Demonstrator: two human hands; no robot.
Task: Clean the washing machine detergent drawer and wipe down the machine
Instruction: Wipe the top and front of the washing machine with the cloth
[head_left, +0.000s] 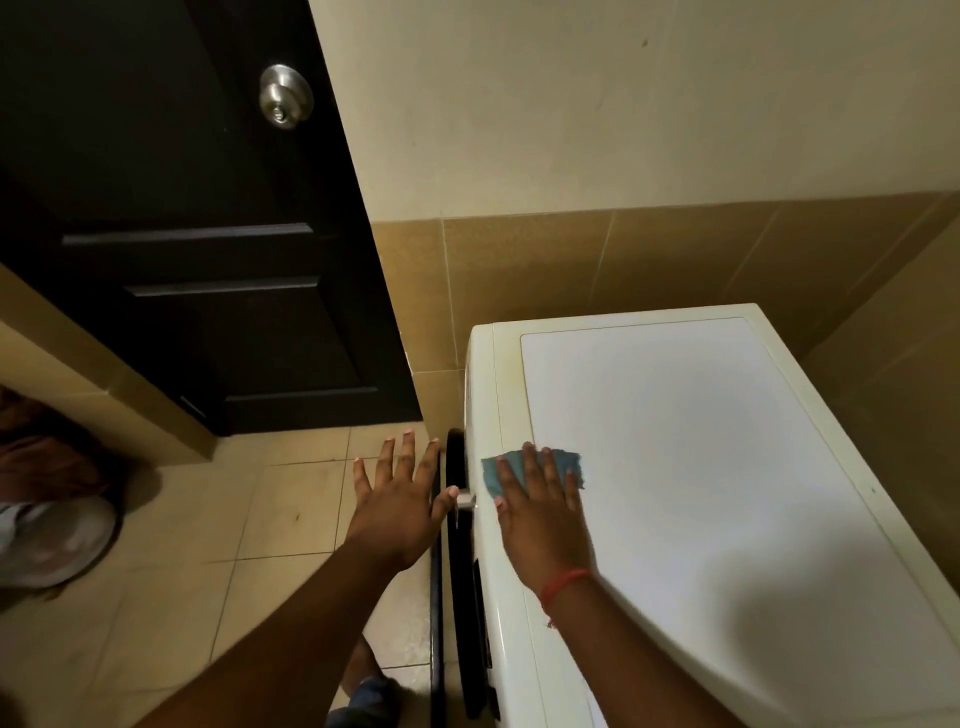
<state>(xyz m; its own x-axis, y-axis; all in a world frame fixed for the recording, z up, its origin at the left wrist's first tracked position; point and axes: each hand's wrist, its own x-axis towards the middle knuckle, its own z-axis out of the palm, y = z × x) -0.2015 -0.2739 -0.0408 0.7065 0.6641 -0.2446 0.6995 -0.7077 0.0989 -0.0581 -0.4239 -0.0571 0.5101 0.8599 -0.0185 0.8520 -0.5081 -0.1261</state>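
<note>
A white washing machine (727, 467) fills the right half of the view, seen from above, with its front face turned to the left. My right hand (540, 514) lies flat with straight fingers on a small blue cloth (563, 462), pressing it onto the machine's top near the front edge. My left hand (400, 504) hovers spread and open beside the machine's front, over the floor, with its thumb near a small white handle (466, 501). The dark door ring (457, 519) of the machine shows edge-on. The detergent drawer is not visible.
A dark wooden door (208, 234) with a round metal knob (285, 96) stands at the left. Tan tiled walls enclose the machine at the back and right. A white basin (62, 540) and brown cloth sit on the beige tiled floor at far left.
</note>
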